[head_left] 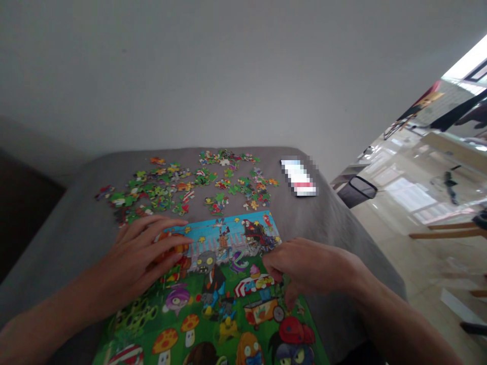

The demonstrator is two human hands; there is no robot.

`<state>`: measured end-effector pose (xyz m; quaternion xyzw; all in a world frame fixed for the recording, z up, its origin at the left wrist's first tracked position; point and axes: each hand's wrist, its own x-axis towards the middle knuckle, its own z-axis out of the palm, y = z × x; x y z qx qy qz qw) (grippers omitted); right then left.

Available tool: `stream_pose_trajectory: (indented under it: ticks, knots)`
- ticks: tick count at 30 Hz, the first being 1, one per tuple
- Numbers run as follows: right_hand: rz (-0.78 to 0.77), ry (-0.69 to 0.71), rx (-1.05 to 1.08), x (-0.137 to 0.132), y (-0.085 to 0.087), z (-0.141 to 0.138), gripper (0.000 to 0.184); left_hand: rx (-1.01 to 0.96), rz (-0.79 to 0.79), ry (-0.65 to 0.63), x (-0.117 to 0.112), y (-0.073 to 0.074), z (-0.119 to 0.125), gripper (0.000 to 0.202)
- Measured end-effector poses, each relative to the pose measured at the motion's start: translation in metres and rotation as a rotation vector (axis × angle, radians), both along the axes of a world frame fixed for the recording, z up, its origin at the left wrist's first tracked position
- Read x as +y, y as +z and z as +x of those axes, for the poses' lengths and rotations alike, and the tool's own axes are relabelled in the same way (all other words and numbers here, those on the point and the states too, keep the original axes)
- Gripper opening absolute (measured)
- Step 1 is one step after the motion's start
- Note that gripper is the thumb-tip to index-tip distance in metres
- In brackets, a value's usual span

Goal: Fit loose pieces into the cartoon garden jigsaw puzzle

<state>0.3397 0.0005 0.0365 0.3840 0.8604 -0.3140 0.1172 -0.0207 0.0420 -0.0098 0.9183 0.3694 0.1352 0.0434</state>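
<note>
Across the bottom centre of the frame lies one colourful cartoon board (224, 289) on one grey-covered table (335, 233). One left hand (148, 248), fingers extended and slightly apart, covers its upper-left corner. One right hand (310, 266), fingers curled, hides part of its right edge; I cannot tell whether it grips. Beyond, uncountably many loose puzzle pieces (158, 191) lie left of one phone (299, 177).

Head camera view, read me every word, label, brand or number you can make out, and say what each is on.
No text can be read.
Phone: screen pixelated, unreadable.
Cartoon picture: no lettering I can make out.
Loose puzzle pieces: too small and blurred to tell.
</note>
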Motion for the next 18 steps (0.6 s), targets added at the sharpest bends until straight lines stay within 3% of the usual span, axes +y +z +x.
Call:
stream_pose_trajectory:
  ticks: [7, 11, 15, 18]
  knots:
    - [-0.033, -0.073, -0.033, 0.002, 0.002, 0.006, 0.034, -0.02, -0.03, 0.029, -0.007, 0.005, 0.006, 0.026]
    - [-0.049, -0.194, 0.171, 0.014, 0.005, 0.008, 0.03, -0.017, -0.046, 0.016, -0.008, 0.005, 0.005, 0.026]
    - [0.401, -0.433, 0.466, 0.041, -0.017, 0.012, 0.015, -0.017, -0.055, 0.012, -0.008, 0.006, 0.004, 0.026]
    - [0.604, -0.461, 0.503, 0.06, -0.04, 0.013, 0.018, -0.015, -0.057, -0.001, -0.008, 0.007, 0.005, 0.025]
